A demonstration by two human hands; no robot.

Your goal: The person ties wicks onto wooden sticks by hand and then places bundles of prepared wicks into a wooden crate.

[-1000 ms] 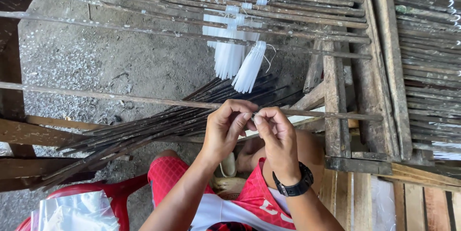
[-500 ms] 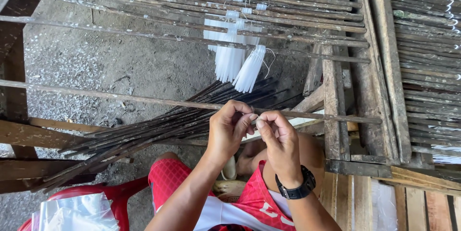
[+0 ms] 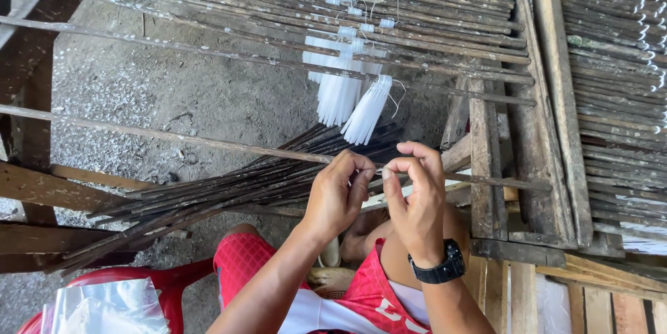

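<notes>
My left hand (image 3: 337, 195) and my right hand (image 3: 417, 198) meet at a thin wooden stick (image 3: 174, 136) that runs across the frame. Their thumbs and forefingers pinch a fine pale thread (image 3: 379, 169) just at the stick. The thread is too small to make out further. My right wrist carries a black watch (image 3: 438, 269). Just beyond my hands, bundles of white strips (image 3: 351, 98) hang from the sticks further back, tied at the top with pale thread.
A loose sheaf of dark sticks (image 3: 208, 188) lies slanted under my hands. Rows of sticks (image 3: 431, 7) rest on a wooden frame (image 3: 486, 153) at the right. A red plastic chair (image 3: 174, 278) with a clear bag (image 3: 104, 310) stands at lower left on grey ground.
Both hands have shifted slightly right and down along the stick. My right hand's fingers have lifted higher above the stick while the pinch stays shut.
</notes>
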